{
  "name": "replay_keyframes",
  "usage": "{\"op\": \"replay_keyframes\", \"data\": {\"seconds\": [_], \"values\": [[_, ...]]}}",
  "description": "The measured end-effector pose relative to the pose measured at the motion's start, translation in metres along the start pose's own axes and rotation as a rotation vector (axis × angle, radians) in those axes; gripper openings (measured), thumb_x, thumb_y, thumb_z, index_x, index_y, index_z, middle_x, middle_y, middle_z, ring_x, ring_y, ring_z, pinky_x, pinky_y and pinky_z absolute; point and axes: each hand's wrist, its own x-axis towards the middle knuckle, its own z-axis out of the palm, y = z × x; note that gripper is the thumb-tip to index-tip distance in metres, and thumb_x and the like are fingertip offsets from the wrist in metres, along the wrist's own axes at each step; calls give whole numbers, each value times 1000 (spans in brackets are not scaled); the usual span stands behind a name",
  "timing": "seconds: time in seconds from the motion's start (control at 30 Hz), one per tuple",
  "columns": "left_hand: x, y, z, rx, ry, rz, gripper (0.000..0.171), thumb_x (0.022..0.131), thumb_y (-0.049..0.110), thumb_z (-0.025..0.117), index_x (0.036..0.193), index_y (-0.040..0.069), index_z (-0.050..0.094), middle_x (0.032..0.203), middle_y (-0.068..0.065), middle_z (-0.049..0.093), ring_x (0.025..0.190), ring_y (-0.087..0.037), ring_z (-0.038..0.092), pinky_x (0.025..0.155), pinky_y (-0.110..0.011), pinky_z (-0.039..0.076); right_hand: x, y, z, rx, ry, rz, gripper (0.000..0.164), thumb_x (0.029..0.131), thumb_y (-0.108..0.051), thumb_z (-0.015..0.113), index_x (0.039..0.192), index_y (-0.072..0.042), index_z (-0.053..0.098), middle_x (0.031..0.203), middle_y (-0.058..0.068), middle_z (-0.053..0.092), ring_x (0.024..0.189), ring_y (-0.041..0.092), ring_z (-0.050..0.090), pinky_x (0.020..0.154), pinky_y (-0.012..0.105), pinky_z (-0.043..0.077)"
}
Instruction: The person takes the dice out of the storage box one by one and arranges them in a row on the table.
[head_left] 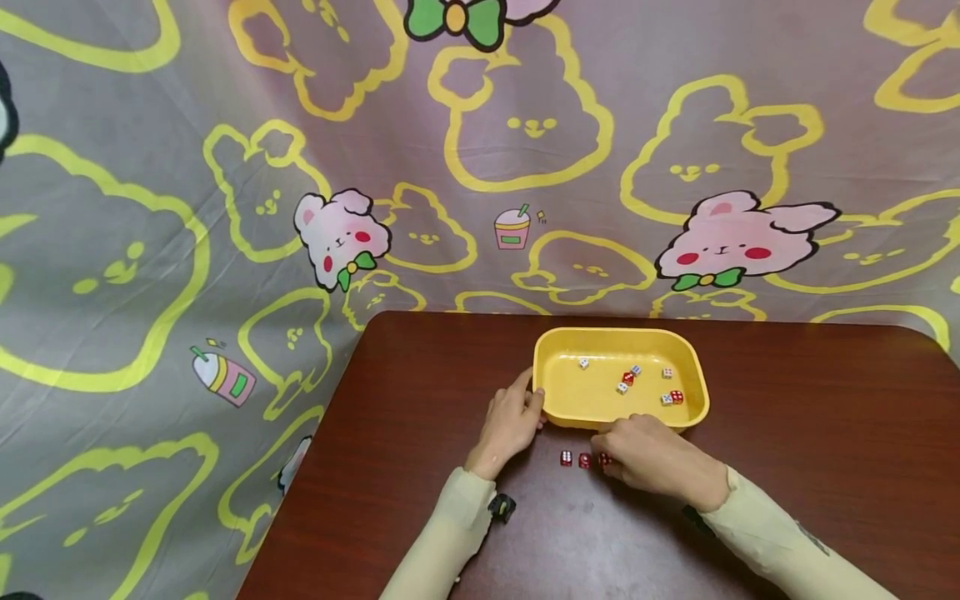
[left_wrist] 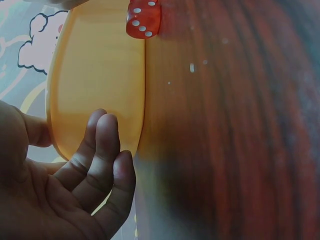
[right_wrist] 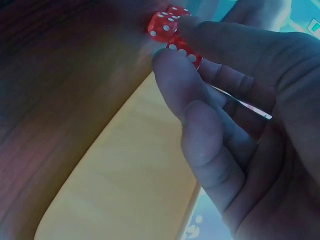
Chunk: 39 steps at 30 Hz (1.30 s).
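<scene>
At the left end of a yellow plastic tray (head_left: pixel 622 333), my left hand (head_left: pixel 510 421) holds its rim, thumb at the top edge. Its other fingers (left_wrist: pixel 106 135) curl loosely by the tray's front wall. My right hand (head_left: pixel 656 458) is in front of the tray and pinches a red die (right_wrist: pixel 184 49) between thumb and finger. Right beside that die is another red die (right_wrist: pixel 163 27) with white pips. On the table, a red die (head_left: pixel 566 458) and a second red die (head_left: pixel 584 460) sit in a row to the left of the right hand's fingertips.
Inside the tray lie several dice, among them a white die (head_left: pixel 583 363) at the left and a red die (head_left: pixel 677 397) at the right. The dark brown table (head_left: pixel 435 375) meets a patterned cloth (head_left: pixel 555 283) behind. A small black object (head_left: pixel 502 507) shows at the left wrist.
</scene>
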Motion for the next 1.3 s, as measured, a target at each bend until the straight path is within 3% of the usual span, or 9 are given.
{"op": "replay_keyframes", "data": {"seconds": [0.57, 0.97, 1.3], "values": [[0, 0, 0, 1, -1, 3, 51, 109, 25, 50, 157, 11, 46, 78, 2, 75, 58, 1, 63, 67, -23, 53, -1, -3, 13, -35, 22, -11, 27, 73, -14, 90, 70, -23, 64, 67, -11, 61, 55, 11, 56, 50, 32, 42], [-2, 1, 0, -7, -2, -2, 51, 109, 25, 51, 158, 12, 46, 77, 2, 75, 58, 0, 63, 66, -24, 53, 0, -3, 13, -36, 4, 21, 25, 75, -13, 88, 71, -23, 65, 67, -11, 60, 55, 10, 54, 50, 32, 41], [0, -1, 0, 15, 5, 6, 50, 107, 26, 51, 155, 12, 49, 76, 4, 75, 57, 3, 62, 68, -23, 53, -1, -2, 18, -70, 32, 12, 28, 70, -15, 90, 70, -25, 64, 68, -11, 61, 56, 12, 56, 50, 32, 42]]}}
